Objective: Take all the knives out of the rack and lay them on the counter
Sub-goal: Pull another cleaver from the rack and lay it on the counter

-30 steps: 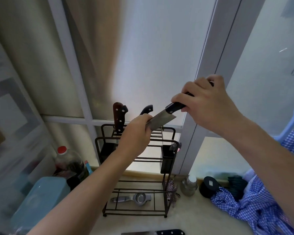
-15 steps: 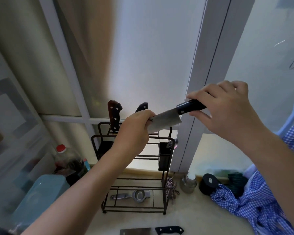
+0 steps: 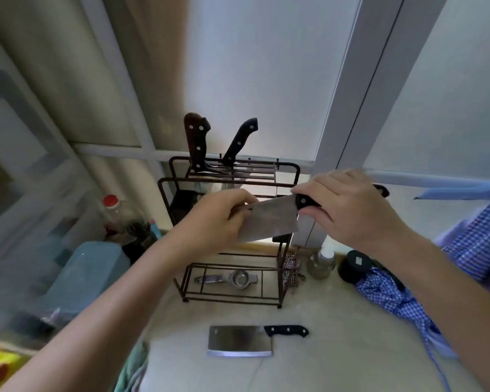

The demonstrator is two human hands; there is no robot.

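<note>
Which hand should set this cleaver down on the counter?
Probably the right hand: it wraps the black handle of the held steel cleaver, while the left hand only pinches the bare blade. Bare beige counter lies below, beside the steel cleaver already laid flat.

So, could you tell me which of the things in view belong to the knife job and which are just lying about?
Part of the job:
- cleaver held by left hand and right hand
- cleaver on the counter
- brown-handled knife and black-handled knife in the rack
- counter

Lying about:
- lemon squeezer
- red-capped bottle
- checked cloth
- small jar
</note>
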